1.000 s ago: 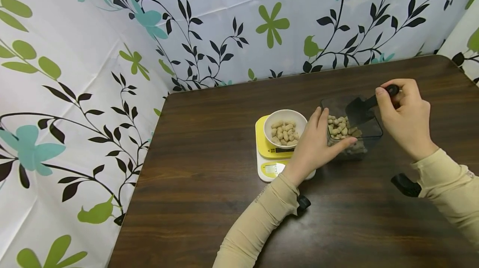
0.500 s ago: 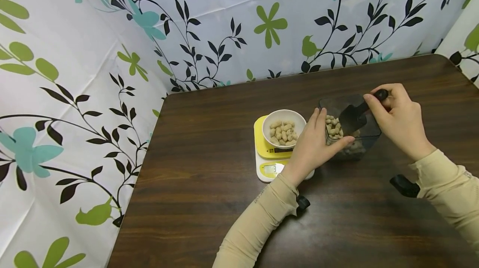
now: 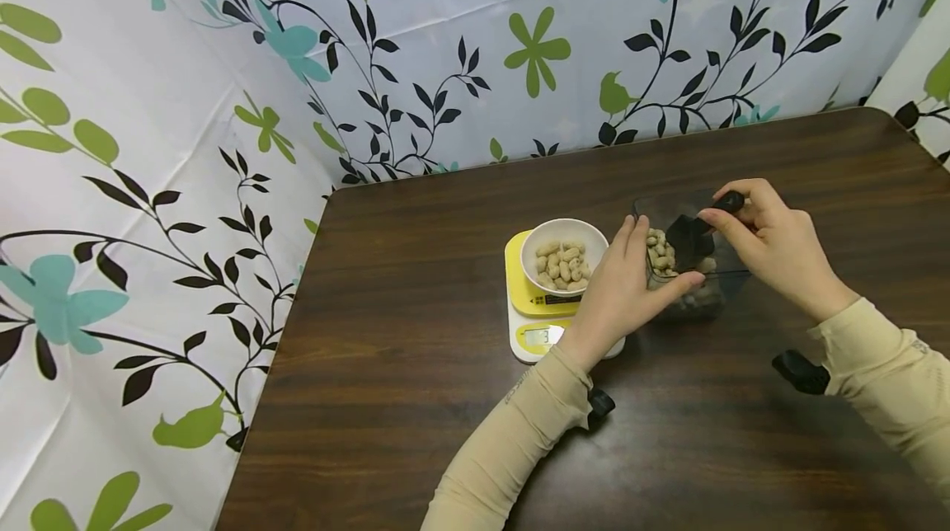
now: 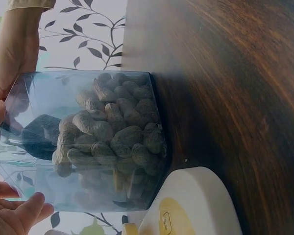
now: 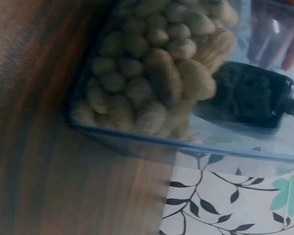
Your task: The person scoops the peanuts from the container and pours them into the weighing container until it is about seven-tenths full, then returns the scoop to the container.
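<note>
A clear plastic container (image 4: 49, 88) holds unshelled peanuts (image 4: 122, 132). My left hand (image 3: 627, 292) holds its near left corner, fingers along the left side and thumb across the near rim. Between thumb and fingers, my right hand (image 3: 779, 242) pinches the handle of a black scoop (image 3: 690, 242). The scoop's blade is inside the container, against the peanuts (image 5: 161, 73) in the right wrist view; the blade's edge is partly hidden. Left of the container, a white bowl (image 3: 529, 255) with peanuts (image 3: 562, 265) sits on a yellow and white kitchen scale (image 3: 523, 296).
The scale's display (image 3: 539, 337) faces the near side, its digits unreadable. Everything stands on a dark wooden table (image 3: 416, 333). A patterned curtain (image 3: 460, 44) hangs behind and to the left. Black straps (image 3: 801, 372) show at both wrists.
My right hand has moved left and slightly down, carrying the scoop across the container over the peanuts. The left hand, bowl and scale have stayed in place.
</note>
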`<state>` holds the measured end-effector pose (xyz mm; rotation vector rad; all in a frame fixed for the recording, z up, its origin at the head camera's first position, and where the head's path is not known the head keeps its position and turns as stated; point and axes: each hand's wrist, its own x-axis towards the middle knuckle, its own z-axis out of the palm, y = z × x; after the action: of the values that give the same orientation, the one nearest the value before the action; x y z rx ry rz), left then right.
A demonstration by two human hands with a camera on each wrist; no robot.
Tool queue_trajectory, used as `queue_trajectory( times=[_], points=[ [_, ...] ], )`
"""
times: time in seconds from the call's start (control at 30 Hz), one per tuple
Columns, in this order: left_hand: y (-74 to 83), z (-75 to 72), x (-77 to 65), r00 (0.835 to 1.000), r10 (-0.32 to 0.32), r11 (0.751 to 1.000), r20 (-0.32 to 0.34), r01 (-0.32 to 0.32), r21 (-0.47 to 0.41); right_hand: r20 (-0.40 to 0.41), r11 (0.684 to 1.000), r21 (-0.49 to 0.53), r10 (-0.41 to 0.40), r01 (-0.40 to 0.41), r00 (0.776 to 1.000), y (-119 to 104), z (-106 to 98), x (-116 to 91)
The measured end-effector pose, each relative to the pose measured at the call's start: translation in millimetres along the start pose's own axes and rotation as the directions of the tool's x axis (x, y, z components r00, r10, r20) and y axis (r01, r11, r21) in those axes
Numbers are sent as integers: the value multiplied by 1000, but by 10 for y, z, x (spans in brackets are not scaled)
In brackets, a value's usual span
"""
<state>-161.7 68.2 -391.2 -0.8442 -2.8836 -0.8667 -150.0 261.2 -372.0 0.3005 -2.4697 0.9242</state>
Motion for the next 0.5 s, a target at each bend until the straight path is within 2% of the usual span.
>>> queue_trajectory(
  times=[0.13,0.33,0.5],
  points=[
    [-4,-9,5,1000,-4,1000,-3,4,4,64,1000,-16,17,-16,998,18,-29,-13],
    [-5,-9,2,1000,6,999,-11,-6,33,87,996,7,90,-91,992,98,-86,-93],
    [-7,-3,-4,1000,15,999,-17,-15,44,101,980,62,181,-187,978,123,-99,-110]
  ],
)
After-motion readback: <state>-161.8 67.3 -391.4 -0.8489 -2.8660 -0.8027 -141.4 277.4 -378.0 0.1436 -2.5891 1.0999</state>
